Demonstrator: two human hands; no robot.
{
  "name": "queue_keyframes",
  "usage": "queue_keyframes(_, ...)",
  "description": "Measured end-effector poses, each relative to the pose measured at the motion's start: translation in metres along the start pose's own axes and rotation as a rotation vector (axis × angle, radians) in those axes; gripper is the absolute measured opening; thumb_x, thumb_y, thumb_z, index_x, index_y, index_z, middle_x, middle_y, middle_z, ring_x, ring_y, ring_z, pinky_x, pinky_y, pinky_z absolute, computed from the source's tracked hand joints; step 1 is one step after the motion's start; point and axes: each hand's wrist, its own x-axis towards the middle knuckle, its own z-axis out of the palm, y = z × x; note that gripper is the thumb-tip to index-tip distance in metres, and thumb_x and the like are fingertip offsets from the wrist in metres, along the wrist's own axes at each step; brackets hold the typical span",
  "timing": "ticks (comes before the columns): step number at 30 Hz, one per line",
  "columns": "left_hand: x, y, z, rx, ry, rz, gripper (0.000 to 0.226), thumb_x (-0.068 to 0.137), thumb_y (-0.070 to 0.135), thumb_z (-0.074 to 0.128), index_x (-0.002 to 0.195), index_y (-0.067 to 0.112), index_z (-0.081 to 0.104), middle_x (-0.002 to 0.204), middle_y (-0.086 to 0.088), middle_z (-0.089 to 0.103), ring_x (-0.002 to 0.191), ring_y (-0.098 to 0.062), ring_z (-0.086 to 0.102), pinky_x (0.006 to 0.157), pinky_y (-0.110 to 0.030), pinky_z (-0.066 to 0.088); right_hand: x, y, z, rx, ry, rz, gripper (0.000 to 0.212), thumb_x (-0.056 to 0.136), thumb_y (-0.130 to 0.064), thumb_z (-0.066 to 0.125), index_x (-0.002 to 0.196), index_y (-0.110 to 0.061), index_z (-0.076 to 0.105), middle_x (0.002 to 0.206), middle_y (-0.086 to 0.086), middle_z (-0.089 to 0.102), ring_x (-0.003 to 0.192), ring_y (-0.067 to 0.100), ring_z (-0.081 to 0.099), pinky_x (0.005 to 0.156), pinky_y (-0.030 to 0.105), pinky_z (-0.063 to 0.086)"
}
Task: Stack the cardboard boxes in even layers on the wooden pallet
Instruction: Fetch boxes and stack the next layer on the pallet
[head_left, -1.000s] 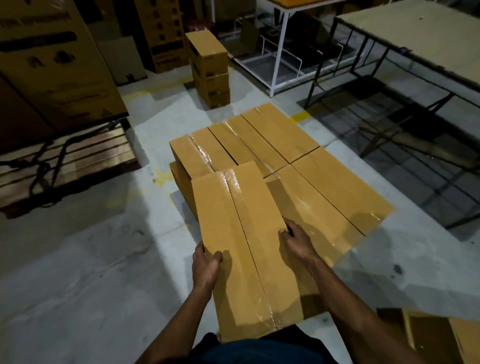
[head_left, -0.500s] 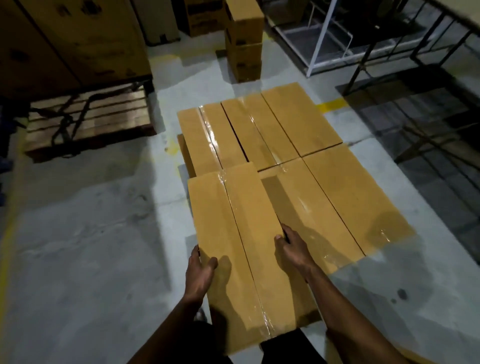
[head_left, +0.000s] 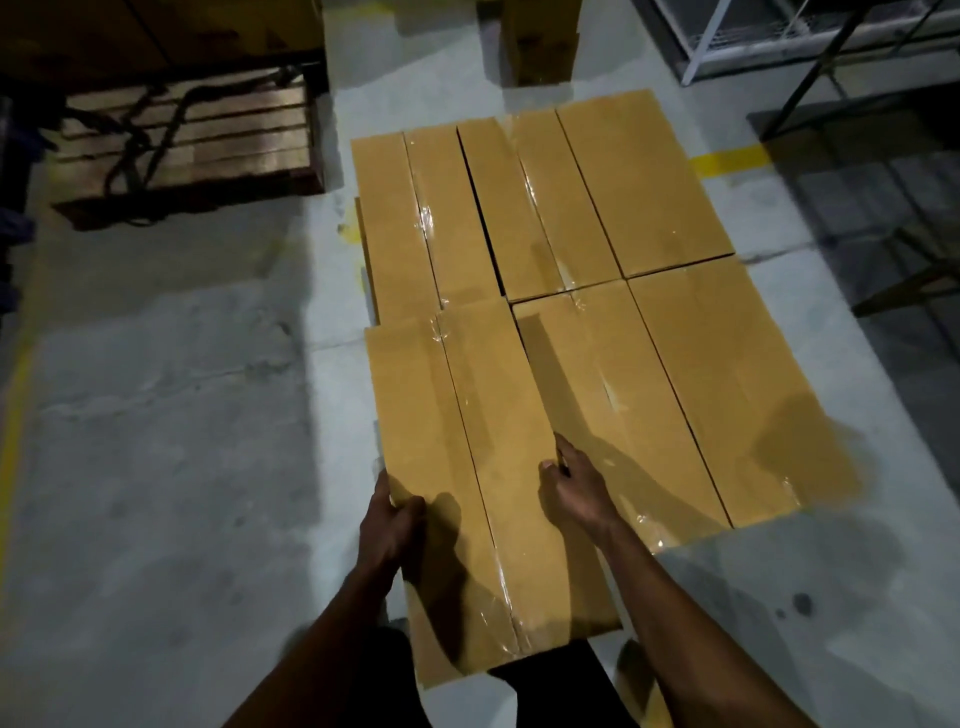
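I hold a long taped cardboard box (head_left: 483, 467) lengthwise in front of me, its near end by my legs. My left hand (head_left: 390, 519) grips its left edge, thumb on top. My right hand (head_left: 574, 486) grips its right edge, fingers curled down the side. The box sits at the near left of a flat layer of boxes: a near right box (head_left: 670, 400), a far left box (head_left: 415, 228) and a far right box (head_left: 592, 192). Whatever the layer rests on is hidden under the boxes.
An empty wooden pallet (head_left: 197, 140) with dark straps lies at the far left under large cartons. A small stack of boxes (head_left: 540, 36) stands beyond the layer. A white wire rack (head_left: 779, 31) and dark table legs (head_left: 883, 104) are at the right. Grey concrete floor (head_left: 156, 467) surrounds me.
The view has tilted down and moved closer over the layer. The held box has come nearer the far left box and the near right box. Both hands keep their grip.
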Motion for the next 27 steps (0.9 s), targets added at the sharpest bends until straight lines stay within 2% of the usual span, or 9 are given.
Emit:
queue_keyframes(5,0.022,-0.004,0.014,-0.037,-0.008,0.049,0.062,0.076,0.062,0.062,0.135,0.045,0.049,0.121,0.009,0.068,0.112,-0.023,0.066,0.103,-0.049,0.052,0.020,0.010,-0.004,-0.042,-0.009,0.029,0.056,0.106,-0.032,0.052,0.159,-0.026,0.035,0.157,0.006,0.041,0.141,0.025,0.045,0.114,0.033,0.037)
queue_keyframes(9,0.044,-0.011,0.026,-0.042,-0.001,0.068,0.033,0.083,0.053,0.061,0.113,0.041,0.053,0.112,0.007,0.071,0.106,-0.020,0.069,0.097,-0.049,0.055,0.036,0.015,-0.006,-0.057,-0.033,0.030,0.056,0.108,-0.033,0.050,0.161,-0.026,0.033,0.159,0.007,0.039,0.142,0.029,0.044,0.115,0.040,0.040)
queue_keyframes(14,0.065,-0.012,0.039,-0.047,-0.008,0.073,0.029,0.085,0.049,0.060,0.112,0.041,0.051,0.110,0.006,0.069,0.104,-0.019,0.068,0.096,-0.048,0.054,0.060,0.025,-0.008,-0.030,-0.047,0.006,0.051,0.109,-0.032,0.046,0.158,-0.026,0.038,0.162,0.001,0.040,0.145,0.023,0.041,0.119,0.040,0.036)
queue_keyframes(16,0.076,-0.018,0.039,-0.006,-0.049,0.051,0.039,0.094,0.048,0.061,0.130,0.047,0.046,0.121,0.010,0.065,0.108,-0.017,0.064,0.097,-0.042,0.049,0.062,0.028,-0.011,-0.005,-0.075,-0.015,0.046,0.110,-0.026,0.046,0.156,-0.025,0.042,0.158,0.000,0.045,0.142,0.021,0.045,0.115,0.032,0.038)
queue_keyframes(18,0.086,-0.026,0.041,0.042,-0.095,0.050,0.068,0.101,0.051,0.059,0.159,0.039,0.027,0.146,0.005,0.052,0.129,-0.023,0.054,0.109,-0.046,0.046,0.060,0.034,-0.012,-0.027,-0.117,-0.033,0.047,0.109,-0.022,0.047,0.156,-0.024,0.041,0.154,0.005,0.049,0.140,0.024,0.048,0.106,0.026,0.040)
queue_keyframes(20,0.092,-0.035,0.047,0.072,-0.127,0.034,0.081,0.102,0.050,0.056,0.166,0.030,0.012,0.167,-0.004,0.031,0.149,-0.031,0.038,0.120,-0.049,0.036,0.054,0.044,-0.009,-0.159,-0.121,-0.055,0.053,0.108,-0.021,0.050,0.159,-0.022,0.035,0.156,0.007,0.045,0.143,0.027,0.043,0.106,0.025,0.036)
queue_keyframes(22,0.087,-0.038,0.055,0.060,-0.131,-0.015,0.079,0.107,0.035,0.054,0.167,0.021,0.006,0.170,-0.007,0.024,0.154,-0.032,0.030,0.121,-0.046,0.031,0.047,0.061,-0.006,-0.311,-0.098,-0.091,0.061,0.105,-0.022,0.054,0.161,-0.023,0.029,0.165,0.003,0.033,0.151,0.027,0.031,0.118,0.033,0.030)
queue_keyframes(24,0.073,-0.035,0.058,0.043,-0.123,-0.024,0.079,0.105,0.029,0.058,0.166,0.017,0.009,0.166,-0.011,0.033,0.148,-0.033,0.040,0.115,-0.042,0.040,0.034,0.080,-0.002,-0.491,-0.097,-0.111,0.076,0.100,-0.026,0.061,0.163,-0.024,0.020,0.171,-0.001,0.017,0.155,0.026,0.022,0.122,0.043,0.029)
queue_keyframes(27,0.055,-0.048,0.058,0.037,-0.081,-0.074,0.064,0.089,0.034,0.066,0.145,0.025,0.038,0.134,-0.010,0.059,0.117,-0.029,0.065,0.081,-0.023,0.052,0.006,0.104,0.006,-0.676,-0.126,-0.097,0.108,0.088,-0.043,0.074,0.165,-0.023,0.001,0.173,-0.005,-0.004,0.157,0.023,0.009,0.121,0.050,0.027)
